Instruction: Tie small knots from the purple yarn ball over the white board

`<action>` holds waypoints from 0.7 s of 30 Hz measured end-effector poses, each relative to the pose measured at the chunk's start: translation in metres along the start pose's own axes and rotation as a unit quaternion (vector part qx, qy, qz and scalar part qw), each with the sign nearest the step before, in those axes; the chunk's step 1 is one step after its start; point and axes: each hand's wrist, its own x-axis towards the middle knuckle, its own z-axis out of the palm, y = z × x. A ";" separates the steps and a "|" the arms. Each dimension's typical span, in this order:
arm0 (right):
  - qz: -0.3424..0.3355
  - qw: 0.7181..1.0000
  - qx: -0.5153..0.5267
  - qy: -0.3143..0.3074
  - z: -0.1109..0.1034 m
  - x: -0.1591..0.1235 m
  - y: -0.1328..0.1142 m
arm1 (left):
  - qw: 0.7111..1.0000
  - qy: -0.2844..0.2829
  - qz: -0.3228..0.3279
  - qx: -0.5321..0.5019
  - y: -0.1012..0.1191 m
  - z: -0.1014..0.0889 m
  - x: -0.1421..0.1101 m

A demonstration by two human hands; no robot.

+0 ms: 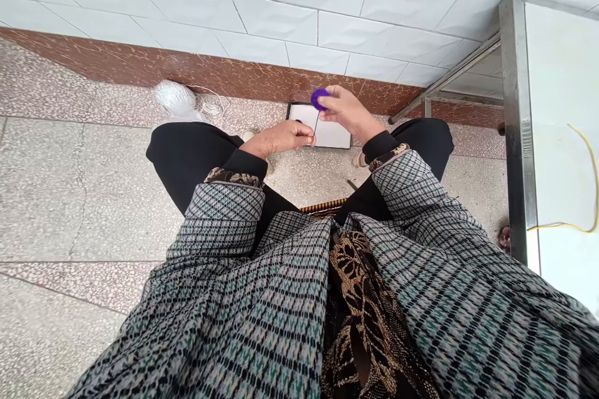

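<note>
My right hand (344, 111) is raised above my knees, fingers closed round a small purple ball of yarn (319, 97). A thin purple strand (316, 124) runs down from the ball to my left hand (283, 137), which pinches it between thumb and fingers. Both hands hover over a flat white box with a dark rim (327, 132) lying on the floor by the wall. I sit with black trousers and a checked coat filling the lower view.
A white ball of yarn (176, 100) with loose thread lies on the floor to the left near the brown skirting. A steel-framed table (515, 124) stands at the right, a yellow cord (590, 168) on its white top. Speckled floor tiles extend left.
</note>
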 end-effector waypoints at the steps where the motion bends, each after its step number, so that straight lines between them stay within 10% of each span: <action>1: 0.019 0.999 -0.039 0.014 0.002 0.002 0.004 | 1.000 -0.013 0.007 -0.001 0.001 0.000 -0.001; 7: 0.079 0.966 -0.214 -0.124 0.005 -0.011 0.005 | 0.993 0.119 0.000 -0.023 0.003 -0.006 -0.004; 12: 0.042 0.973 -0.058 -0.220 0.002 -0.022 -0.009 | 0.973 0.228 -0.042 0.002 -0.006 -0.009 -0.002; 17: -0.026 0.995 0.063 -0.068 -0.001 -0.005 -0.006 | 0.992 0.119 -0.031 -0.008 -0.001 -0.003 -0.001; 21: 0.051 0.996 -0.077 0.008 0.002 0.000 0.005 | 0.999 0.021 -0.015 -0.021 0.006 0.001 -0.003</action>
